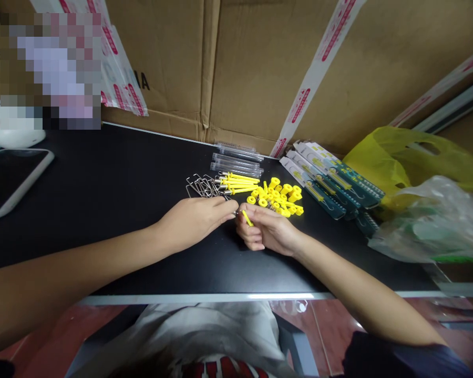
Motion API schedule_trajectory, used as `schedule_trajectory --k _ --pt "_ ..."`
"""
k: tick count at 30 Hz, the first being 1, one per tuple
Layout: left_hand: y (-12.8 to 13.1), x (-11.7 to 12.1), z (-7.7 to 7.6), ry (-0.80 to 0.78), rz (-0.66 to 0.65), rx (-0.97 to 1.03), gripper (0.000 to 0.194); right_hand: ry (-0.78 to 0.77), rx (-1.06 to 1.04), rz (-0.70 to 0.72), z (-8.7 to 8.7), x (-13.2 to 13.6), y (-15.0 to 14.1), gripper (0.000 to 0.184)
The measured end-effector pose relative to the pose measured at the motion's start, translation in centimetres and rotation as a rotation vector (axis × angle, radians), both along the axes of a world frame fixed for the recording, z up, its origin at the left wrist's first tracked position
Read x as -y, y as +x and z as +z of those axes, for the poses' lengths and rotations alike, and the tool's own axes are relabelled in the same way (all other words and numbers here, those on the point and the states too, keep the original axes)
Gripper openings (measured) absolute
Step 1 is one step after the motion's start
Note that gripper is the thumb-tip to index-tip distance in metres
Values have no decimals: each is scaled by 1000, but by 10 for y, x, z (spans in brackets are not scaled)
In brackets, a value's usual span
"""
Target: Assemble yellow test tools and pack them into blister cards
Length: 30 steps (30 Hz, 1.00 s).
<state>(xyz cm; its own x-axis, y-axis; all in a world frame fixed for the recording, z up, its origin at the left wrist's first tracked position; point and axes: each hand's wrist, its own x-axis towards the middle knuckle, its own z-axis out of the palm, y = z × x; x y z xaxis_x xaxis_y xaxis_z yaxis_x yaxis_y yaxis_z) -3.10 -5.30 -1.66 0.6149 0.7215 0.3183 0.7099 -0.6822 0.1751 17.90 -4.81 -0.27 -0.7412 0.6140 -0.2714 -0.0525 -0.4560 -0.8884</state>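
My right hand (270,229) is closed around a small yellow plastic rod (247,218), whose end sticks out between the fingers. Close beside it, my left hand (199,215) pinches at a small dark metal end; its exact kind is hidden by the fingertips. Just beyond my hands lie bent metal wire pieces (203,186) in a loose heap. To their right is a row of yellow rods with metal ends (240,182). A pile of short yellow plastic parts (286,197), some spool-shaped, spreads out behind my right hand.
Clear plastic tubes (236,159) lie at the back of the black table (114,178). Printed boxes (331,178) are stacked at right, beside a yellow bag (413,157) and a clear bag (445,226). A phone (13,178) lies at left. Cardboard (252,73) stands behind.
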Motion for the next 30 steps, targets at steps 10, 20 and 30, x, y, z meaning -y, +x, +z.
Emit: schedule_trajectory --k 10,20,30 --pt "1 1 3 -95 17 2 22 -19 34 -35 1 1 -2 20" --pt "1 0 1 -124 16 63 21 -5 -15 -28 -6 4 -4 21" --pt "5 2 6 -405 -25 324 20 208 -6 -127 -13 9 -10 26"
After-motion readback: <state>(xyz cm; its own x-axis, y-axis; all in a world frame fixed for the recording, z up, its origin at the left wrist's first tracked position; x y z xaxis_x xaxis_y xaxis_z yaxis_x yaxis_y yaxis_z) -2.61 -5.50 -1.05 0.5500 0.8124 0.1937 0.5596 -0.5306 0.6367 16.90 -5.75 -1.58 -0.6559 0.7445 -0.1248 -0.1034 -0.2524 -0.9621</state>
